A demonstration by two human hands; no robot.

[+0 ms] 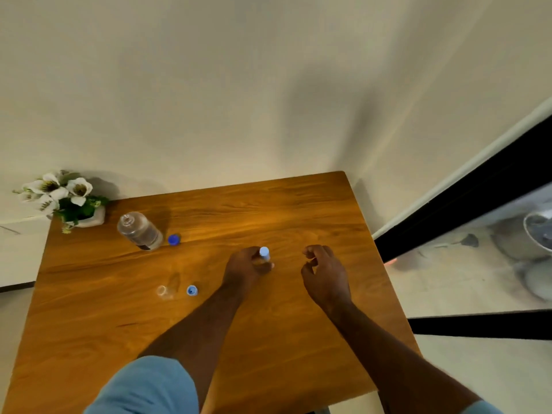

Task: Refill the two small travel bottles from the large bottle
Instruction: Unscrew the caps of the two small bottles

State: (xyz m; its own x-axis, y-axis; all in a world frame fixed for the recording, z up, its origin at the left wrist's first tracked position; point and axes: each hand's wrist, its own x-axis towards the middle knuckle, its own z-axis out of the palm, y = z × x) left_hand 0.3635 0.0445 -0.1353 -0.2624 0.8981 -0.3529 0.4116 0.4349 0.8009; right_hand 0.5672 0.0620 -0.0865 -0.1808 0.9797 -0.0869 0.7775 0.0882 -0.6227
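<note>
On the wooden table [268, 339] my left hand [246, 268] grips a small clear travel bottle with a pale blue cap [264, 253], standing upright near the table's middle. A short way to its right my right hand [324, 273] hovers with loosely curled fingers and holds nothing. The second small travel bottle [165, 291] stands uncapped at the left, its pale blue cap [192, 290] lying beside it. The large clear bottle [139, 230] stands uncapped at the back left, and its dark blue cap [173, 239] lies just to its right.
A white pot of artificial white flowers [70, 201] sits at the table's back left corner against the wall. Right of the table, a glass door with a dark frame [466, 198] runs along the floor.
</note>
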